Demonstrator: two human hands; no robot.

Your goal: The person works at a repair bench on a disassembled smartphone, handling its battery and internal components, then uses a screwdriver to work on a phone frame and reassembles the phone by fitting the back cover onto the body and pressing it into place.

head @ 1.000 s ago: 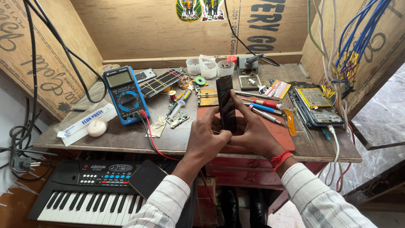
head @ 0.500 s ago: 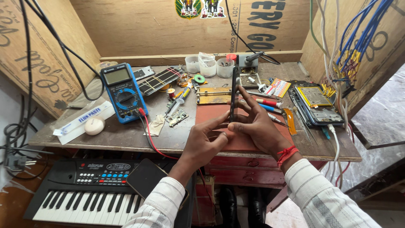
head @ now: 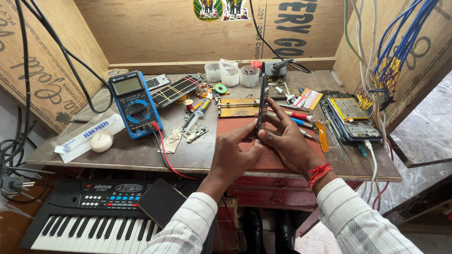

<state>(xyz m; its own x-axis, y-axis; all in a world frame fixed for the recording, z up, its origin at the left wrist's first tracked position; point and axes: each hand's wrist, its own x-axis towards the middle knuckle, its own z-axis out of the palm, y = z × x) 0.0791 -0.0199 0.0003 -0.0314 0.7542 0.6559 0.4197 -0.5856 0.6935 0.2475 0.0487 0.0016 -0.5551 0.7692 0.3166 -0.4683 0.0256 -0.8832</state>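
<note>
Both hands [head: 263, 148] pinch phone [head: 261, 106] edge-on | screen hidden

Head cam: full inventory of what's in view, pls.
phone: 1, black, edge-on between both hands
multimeter: 1, blue, bench left
red mat: 1, under the hands
plastic cups: 3, clear, back of the bench
opened phone: 1, bench right
screwdrivers: several, right of the mat
keyboard: 1, black, below the bench
left hand: 1, grips the phone's lower edge
right hand: 1, fingers along the phone
</note>
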